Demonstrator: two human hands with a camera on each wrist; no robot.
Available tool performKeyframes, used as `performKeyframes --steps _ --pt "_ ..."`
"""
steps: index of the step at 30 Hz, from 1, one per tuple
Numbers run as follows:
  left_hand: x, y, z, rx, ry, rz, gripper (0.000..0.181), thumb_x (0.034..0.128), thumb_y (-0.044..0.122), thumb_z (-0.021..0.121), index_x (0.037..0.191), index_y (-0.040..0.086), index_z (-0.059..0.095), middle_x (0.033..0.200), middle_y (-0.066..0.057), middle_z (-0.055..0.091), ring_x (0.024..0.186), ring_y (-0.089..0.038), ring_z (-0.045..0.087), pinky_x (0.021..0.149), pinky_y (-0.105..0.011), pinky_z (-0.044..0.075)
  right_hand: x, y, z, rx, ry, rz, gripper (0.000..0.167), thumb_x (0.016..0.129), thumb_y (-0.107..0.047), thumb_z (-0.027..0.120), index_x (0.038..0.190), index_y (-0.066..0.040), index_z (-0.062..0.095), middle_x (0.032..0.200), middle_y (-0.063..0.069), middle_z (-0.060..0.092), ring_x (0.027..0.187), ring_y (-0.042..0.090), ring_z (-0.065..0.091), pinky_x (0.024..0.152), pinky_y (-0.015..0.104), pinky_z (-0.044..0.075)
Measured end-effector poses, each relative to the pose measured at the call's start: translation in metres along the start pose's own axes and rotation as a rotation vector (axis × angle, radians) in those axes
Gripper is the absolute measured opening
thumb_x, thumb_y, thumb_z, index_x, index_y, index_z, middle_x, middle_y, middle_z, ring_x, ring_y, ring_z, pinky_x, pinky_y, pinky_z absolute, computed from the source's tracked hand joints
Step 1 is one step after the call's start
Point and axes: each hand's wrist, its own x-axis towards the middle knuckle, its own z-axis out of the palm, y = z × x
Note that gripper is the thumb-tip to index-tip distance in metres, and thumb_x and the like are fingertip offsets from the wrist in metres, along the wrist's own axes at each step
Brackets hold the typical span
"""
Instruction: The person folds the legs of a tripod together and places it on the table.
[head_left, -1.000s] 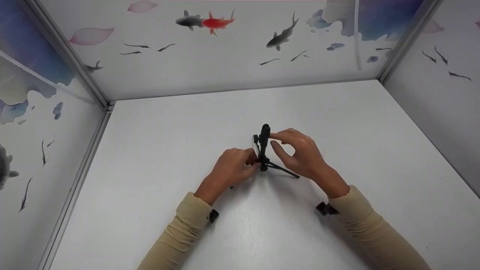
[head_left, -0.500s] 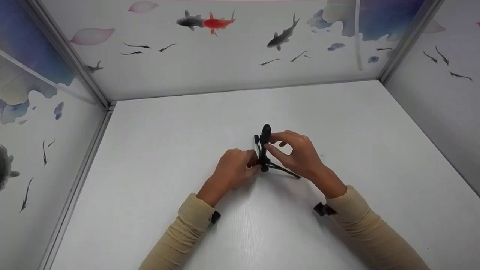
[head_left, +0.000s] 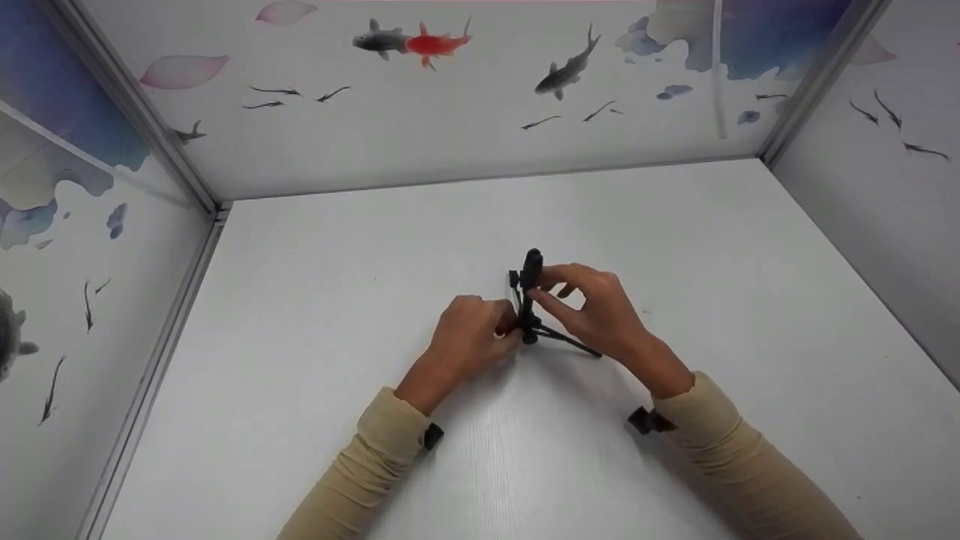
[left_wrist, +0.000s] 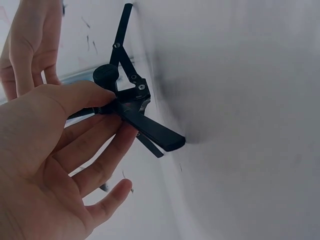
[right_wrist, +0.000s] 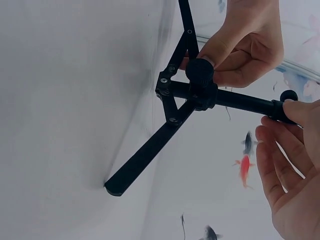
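A small black tripod stands upright on the white table, its legs spread. My left hand pinches its lower hub between thumb and fingers, close to a round black knob. Higher up, my right hand pinches the end of the centre column, thumb on one side and fingertips on the other. The right wrist view shows a smaller knob beside that thumb. One flat leg reaches toward the table in the left wrist view. In the head view, the left hand hides part of the hub and legs.
The white tabletop is bounded by a back wall printed with fish, plus walls at left and right. Metal strips run along the left edge and corners. A black wrist device sits under the right cuff.
My right thumb has moved left onto the tripod's column, so the hand now pinches it instead of only touching with a finger. The left hand keeps its hold, almost still.
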Motion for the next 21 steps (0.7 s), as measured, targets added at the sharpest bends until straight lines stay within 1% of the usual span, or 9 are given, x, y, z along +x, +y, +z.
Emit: performKeyframes --steps 3,8,15,21 --pt "-0.0003 0.0009 -0.0009 -0.016 0.011 -0.003 0.012 0.0942 0.025 0.081 0.089 0.014 0.082 0.073 0.005 0.077 0.067 -0.013 0.060 0.070 -0.036 0.049 0.0002 -0.0009 -0.0005 0.005 -0.006 0.009 0.022 0.098 -0.013 0.081 0.120 -0.012 0.079 0.108 -0.001 0.083 0.096 0.013 0.078 0.077 0.030 0.063" --pt "-0.0005 0.0028 -0.0031 -0.048 0.011 -0.021 0.009 0.0935 0.023 0.083 0.094 0.014 0.085 0.077 0.006 0.080 0.071 -0.014 0.067 0.071 -0.035 0.051 0.0007 -0.0025 -0.0017 0.016 -0.018 0.022 0.022 0.099 -0.015 0.080 0.122 -0.013 0.080 0.109 -0.003 0.083 0.096 0.011 0.078 0.077 0.029 0.063" --pt "0.0002 0.0042 -0.0048 -0.107 0.003 -0.037 0.010 0.0937 0.021 0.083 0.098 0.012 0.086 0.080 0.004 0.082 0.076 -0.012 0.070 0.074 -0.034 0.054 0.0002 -0.0023 -0.0030 0.005 -0.024 0.022 0.022 0.101 -0.016 0.079 0.123 -0.015 0.079 0.108 -0.004 0.083 0.097 0.009 0.077 0.077 0.027 0.062" --pt "0.0005 0.0041 -0.0047 -0.157 0.007 -0.039 0.010 0.0944 0.019 0.083 0.099 0.010 0.086 0.082 0.002 0.082 0.079 -0.012 0.074 0.077 -0.034 0.057 -0.0001 -0.0016 -0.0027 0.008 -0.024 0.019 0.022 0.100 -0.016 0.079 0.123 -0.015 0.080 0.108 -0.004 0.083 0.097 0.010 0.077 0.076 0.029 0.063"
